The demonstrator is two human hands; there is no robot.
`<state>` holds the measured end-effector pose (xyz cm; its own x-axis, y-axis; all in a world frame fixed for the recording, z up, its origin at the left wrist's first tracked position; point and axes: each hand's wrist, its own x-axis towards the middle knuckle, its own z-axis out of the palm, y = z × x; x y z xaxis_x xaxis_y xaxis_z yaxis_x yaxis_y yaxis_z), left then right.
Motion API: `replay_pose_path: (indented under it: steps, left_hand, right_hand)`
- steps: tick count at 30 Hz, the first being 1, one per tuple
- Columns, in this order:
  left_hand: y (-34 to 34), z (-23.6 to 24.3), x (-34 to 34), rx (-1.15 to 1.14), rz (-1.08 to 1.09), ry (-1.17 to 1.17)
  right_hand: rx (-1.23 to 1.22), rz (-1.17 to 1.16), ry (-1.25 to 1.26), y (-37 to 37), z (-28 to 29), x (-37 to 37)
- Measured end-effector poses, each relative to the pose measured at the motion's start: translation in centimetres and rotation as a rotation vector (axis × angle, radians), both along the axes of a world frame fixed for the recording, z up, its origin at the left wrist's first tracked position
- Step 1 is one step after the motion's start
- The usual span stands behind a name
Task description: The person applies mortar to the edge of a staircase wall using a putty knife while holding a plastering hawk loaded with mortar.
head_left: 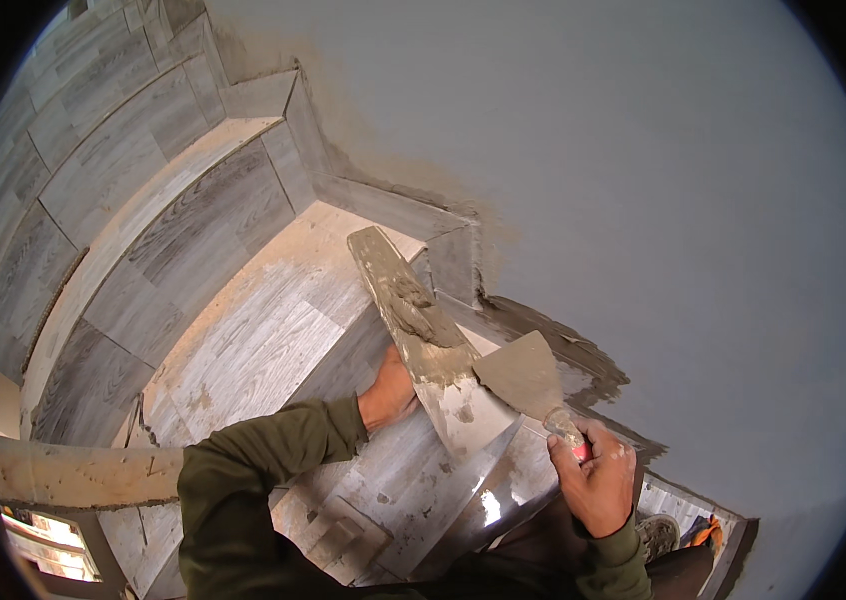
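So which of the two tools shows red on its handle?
The fan-shaped scraper in the right hand; the long, straight trowel in the left hand shows no red.

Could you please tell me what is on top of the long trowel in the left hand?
Grey-brown mortar coats much of the long trowel, heaped near its middle. The scraper overlaps its right edge, hiding the surface beneath.
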<state>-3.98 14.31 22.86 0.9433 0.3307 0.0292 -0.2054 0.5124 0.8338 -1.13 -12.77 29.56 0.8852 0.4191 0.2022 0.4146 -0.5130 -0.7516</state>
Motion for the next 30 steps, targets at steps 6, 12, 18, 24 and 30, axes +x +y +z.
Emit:
replay_pose_path:
  steps: [6,12,18,24,30]
  left_hand:
    - [-0.3,-0.3,-0.7,0.182,-0.022,0.065]
    - [-0.1,-0.5,-0.9,0.054,-0.015,0.092]
    - [-0.3,0.0,-1.3,0.197,-0.070,0.091]
    - [-0.7,-0.1,-1.2,0.201,-0.041,0.122]
    - [-0.4,-0.2,-1.4,-0.068,-0.092,0.153]
  right_hand:
    - [0.005,-0.005,-0.163,1.0,-1.1,1.2]
    - [0.016,0.061,-0.035,1.4,-0.7,1.9]
    - [0.039,0.067,-0.004,2.3,-1.3,2.6]
    - [0.307,0.160,0.288,3.1,-3.9,3.2]
    - [0.519,0.154,0.671,2.6,-4.1,3.5]
